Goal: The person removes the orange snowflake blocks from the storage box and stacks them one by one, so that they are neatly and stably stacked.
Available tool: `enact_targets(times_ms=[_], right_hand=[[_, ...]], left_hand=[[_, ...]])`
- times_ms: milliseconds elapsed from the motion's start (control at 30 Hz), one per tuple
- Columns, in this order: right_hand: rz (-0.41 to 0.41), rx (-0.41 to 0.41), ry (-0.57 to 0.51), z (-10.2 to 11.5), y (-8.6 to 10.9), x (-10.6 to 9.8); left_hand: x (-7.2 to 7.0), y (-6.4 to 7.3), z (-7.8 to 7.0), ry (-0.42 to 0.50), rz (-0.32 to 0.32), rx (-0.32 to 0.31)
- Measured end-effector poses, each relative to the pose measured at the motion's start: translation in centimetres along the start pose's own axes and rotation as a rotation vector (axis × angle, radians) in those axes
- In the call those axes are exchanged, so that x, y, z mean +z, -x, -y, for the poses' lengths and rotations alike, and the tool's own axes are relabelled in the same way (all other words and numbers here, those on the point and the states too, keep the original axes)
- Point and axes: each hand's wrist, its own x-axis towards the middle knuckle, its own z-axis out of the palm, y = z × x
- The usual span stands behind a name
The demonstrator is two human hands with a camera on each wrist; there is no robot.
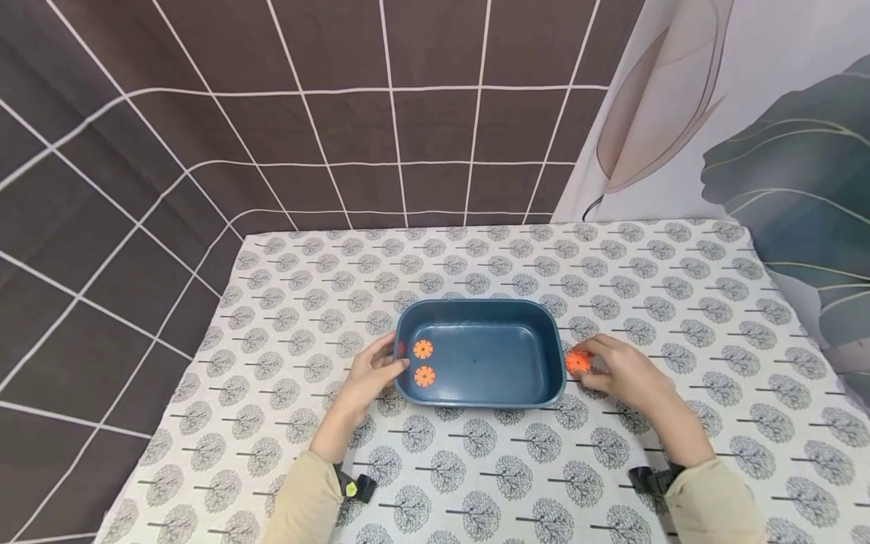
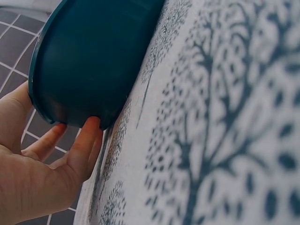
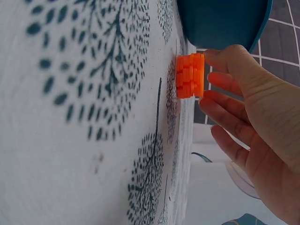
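Observation:
A dark blue rectangular basin (image 1: 476, 402) with rounded corners sits on the cloth. Two orange notched discs (image 1: 423, 349) lie inside at its left end, one nearer me than the other. My left hand (image 1: 370, 378) grips the basin's left end, thumb at the rim and fingertips against the outer wall (image 2: 79, 93). Just right of the basin stands a short stack of orange notched discs (image 3: 190, 76), resting on the cloth. My right hand (image 1: 621, 370) pinches the stack's top between thumb and fingers; the other fingers (image 3: 229, 145) are spread beside it.
A white tablecloth (image 1: 469, 483) with grey tree prints covers the table. A dark curtain with white grid lines (image 1: 435, 125) hangs behind and to the left. At the right hangs a pale curtain with leaf shapes (image 1: 768, 45).

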Motion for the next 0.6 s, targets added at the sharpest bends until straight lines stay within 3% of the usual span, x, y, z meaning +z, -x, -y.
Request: enact_targets(times_ms=[300,600], right_hand=[[-0.026,0.029,-0.009,0.5,0.3,-0.5],[-0.109,-0.007,-0.037,1.1,-0.3,-1.1]], left_hand=[[0.0,-0.1,0.3,-0.024,-0.007,0.03],[0.0,0.0,0.0,0.012,-0.001,0.01]])
